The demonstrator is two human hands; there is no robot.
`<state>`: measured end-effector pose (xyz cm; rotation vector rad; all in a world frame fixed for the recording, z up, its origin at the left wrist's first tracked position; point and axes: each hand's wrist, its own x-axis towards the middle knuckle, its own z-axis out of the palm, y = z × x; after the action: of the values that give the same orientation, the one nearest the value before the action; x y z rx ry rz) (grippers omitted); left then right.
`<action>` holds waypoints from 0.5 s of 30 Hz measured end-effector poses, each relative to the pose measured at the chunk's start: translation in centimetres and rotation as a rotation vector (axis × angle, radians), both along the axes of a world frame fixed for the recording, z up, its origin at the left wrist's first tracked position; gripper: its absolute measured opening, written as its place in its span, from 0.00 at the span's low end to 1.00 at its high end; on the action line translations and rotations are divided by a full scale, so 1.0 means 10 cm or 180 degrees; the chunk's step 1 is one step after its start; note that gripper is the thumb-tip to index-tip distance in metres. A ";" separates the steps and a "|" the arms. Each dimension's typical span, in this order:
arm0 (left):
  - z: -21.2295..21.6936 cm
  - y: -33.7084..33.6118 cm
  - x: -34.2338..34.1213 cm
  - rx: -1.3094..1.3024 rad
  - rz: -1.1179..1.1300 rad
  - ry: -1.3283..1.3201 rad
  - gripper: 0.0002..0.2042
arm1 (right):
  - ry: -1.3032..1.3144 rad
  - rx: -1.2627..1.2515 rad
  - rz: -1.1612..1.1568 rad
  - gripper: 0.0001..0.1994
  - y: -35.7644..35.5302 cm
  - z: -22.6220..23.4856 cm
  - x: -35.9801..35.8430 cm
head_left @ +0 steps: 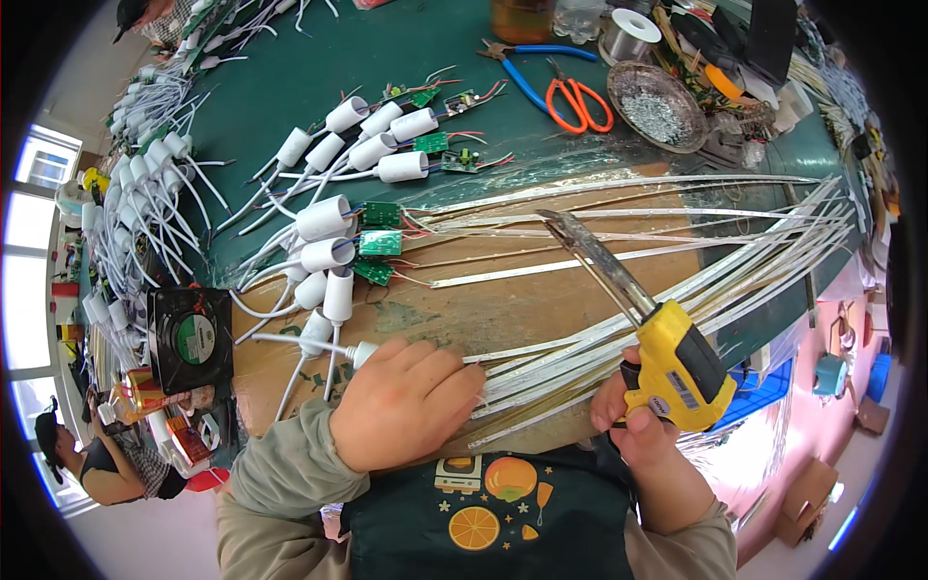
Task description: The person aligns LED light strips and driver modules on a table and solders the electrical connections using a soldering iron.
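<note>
Head view: the left hand (404, 401) lies knuckles-up at the near edge of the table (290, 87), its fingers curled down onto the near ends of a fan of thin white LED strips (619, 253) that spread away toward the right edge. Whether it pinches one strip or only presses the bundle flat, I cannot tell. The right hand (643, 420) is clenched around the handle of a yellow soldering gun (677, 362), whose long dark tip (580, 242) points up and left, raised over the middle of the strips and apart from any joint.

Just beyond the left hand, toward the left edge, white lamp-socket housings (329, 253) with small green circuit boards (380, 242) and coloured leads lie in a loose cluster. A black fan (189, 336) sits at the near left corner. At the far edge lie orange-handled scissors (578, 101), blue-handled pliers (530, 70), a solder spool (630, 34) and a round metal dish (657, 106).

By the look of it, the step in hand is readying a strip end for soldering. The next move would call for bringing the tip down to the end held under the left hand, kept steady and clear of the fingers.
</note>
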<state>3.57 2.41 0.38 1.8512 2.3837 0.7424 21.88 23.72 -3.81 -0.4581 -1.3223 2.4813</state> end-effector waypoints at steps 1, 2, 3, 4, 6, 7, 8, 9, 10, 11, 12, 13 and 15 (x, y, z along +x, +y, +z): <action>0.01 0.01 0.02 -0.0162 0.0050 -0.0112 0.10 | -0.0005 0.0022 -0.0019 0.35 0.00 0.01 0.00; 0.02 0.02 0.04 -0.0323 0.0097 -0.0223 0.10 | -0.0023 0.0066 -0.0005 0.35 0.00 0.01 0.00; 0.03 0.04 0.05 -0.0294 0.0061 -0.0228 0.10 | -0.0043 0.0117 -0.0004 0.36 0.01 0.01 0.00; 0.04 0.05 0.06 -0.0499 0.0084 -0.0175 0.11 | -0.0042 0.0179 0.0037 0.35 0.02 0.01 0.01; 0.03 0.04 0.07 -0.0651 0.0057 -0.0127 0.12 | -0.0081 0.0236 0.0075 0.35 0.01 0.00 0.03; 0.01 0.03 0.07 -0.0594 0.0066 -0.0165 0.11 | -0.0114 0.0257 0.0151 0.35 0.01 -0.01 0.04; -0.01 0.02 0.07 -0.0540 0.0074 -0.0206 0.09 | -0.0200 0.0277 0.0225 0.34 0.01 -0.04 0.08; 0.00 0.01 0.06 -0.0504 0.0040 -0.0207 0.09 | -0.0207 0.0314 0.0191 0.34 0.01 -0.05 0.08; 0.03 0.01 0.06 -0.0518 0.0131 -0.0453 0.08 | -0.0212 0.0342 0.0272 0.34 0.02 -0.05 0.07; 0.07 0.01 0.05 -0.0540 0.0223 -0.0700 0.08 | -0.0219 0.0366 0.0357 0.34 0.03 -0.06 0.07; 0.11 0.02 0.01 -0.0424 0.0288 -0.0933 0.07 | -0.0179 0.0455 0.0311 0.34 0.02 -0.08 0.07; 0.14 0.03 -0.02 -0.0416 0.0254 -0.0932 0.07 | -0.0182 0.0467 0.0278 0.34 0.03 -0.09 0.07; 0.19 0.03 -0.08 -0.0107 0.0607 -0.0519 0.07 | -0.0130 0.0541 0.0283 0.34 0.02 -0.10 0.07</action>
<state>2.79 2.68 2.24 1.5023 2.4726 0.8263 22.56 23.96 -4.82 -0.4203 -1.5864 2.4140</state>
